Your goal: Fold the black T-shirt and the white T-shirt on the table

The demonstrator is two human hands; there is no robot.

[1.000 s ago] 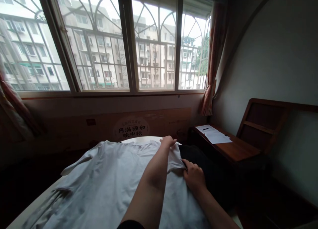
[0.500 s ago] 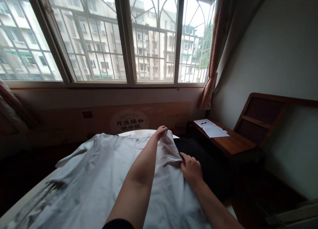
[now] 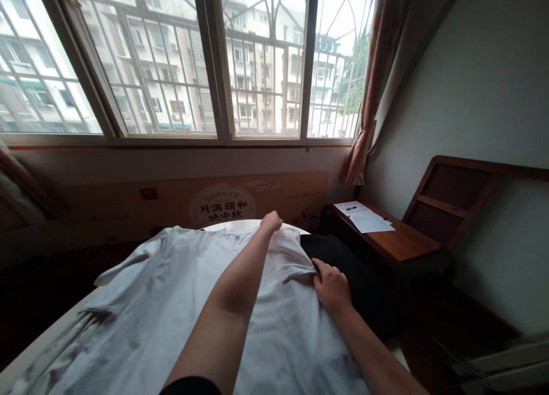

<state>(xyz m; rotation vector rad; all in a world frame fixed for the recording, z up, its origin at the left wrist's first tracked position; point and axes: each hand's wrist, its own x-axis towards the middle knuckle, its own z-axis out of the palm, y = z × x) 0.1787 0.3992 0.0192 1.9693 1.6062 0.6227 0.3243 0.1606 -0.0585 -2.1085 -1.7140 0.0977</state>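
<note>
A white shirt [image 3: 193, 292] lies spread over a white table [image 3: 234, 224], its sleeve pointing out at the left. My left hand [image 3: 271, 221] reaches across to the shirt's far edge, closed with the white cloth at its fingers. Nearer to me, at the shirt's right edge, my right hand [image 3: 331, 285] is closed on a fold of the cloth. Creases run through the cloth beside the right hand. Dark fabric [image 3: 338, 255] lies just beyond the shirt's right side.
At the right, a wooden desk [image 3: 412, 243] bears white papers [image 3: 371, 220] and a pen. A wooden panel [image 3: 450, 192] leans by the wall. Behind the table are a printed board [image 3: 295, 198], barred windows and a tied curtain [image 3: 358, 155].
My left hand has moved a little to the left along the far edge, and the cloth there lies flatter. My right hand stays at the right edge. The view has shifted slightly.
</note>
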